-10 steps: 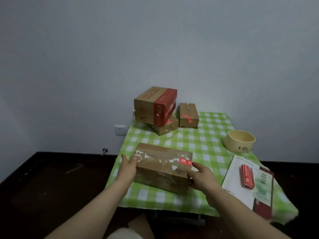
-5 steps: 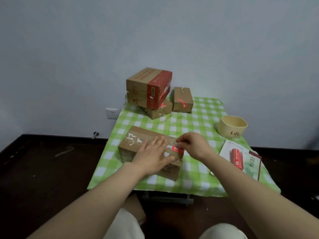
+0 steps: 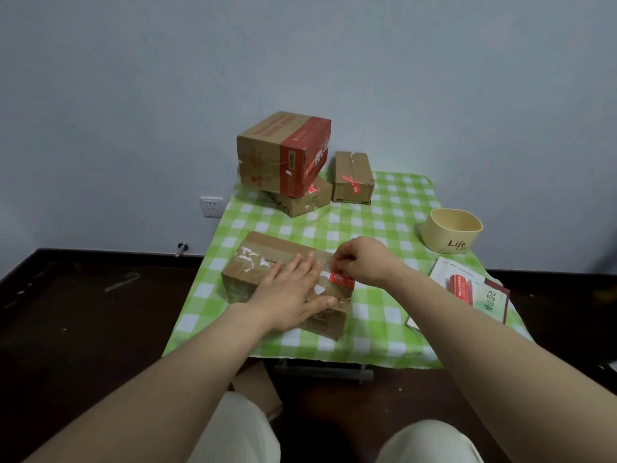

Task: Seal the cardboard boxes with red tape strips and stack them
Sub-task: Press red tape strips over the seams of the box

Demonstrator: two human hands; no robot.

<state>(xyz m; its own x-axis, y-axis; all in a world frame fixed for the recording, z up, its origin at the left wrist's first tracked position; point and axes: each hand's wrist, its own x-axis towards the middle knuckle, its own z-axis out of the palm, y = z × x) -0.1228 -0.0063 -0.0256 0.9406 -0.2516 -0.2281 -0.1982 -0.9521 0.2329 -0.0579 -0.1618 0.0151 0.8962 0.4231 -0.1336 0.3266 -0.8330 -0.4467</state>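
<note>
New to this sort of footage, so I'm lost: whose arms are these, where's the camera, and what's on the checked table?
No machine here: a person wears one camera on the head, looking down at their own bare arms. The left hand lies flat on the near cardboard box, while the right hand pinches a red tape strip on its top. Elsewhere on the checked tablecloth: a red-banded box on a flatter box, a small box beside them, a cream bowl, a booklet bearing a red pack.
</note>
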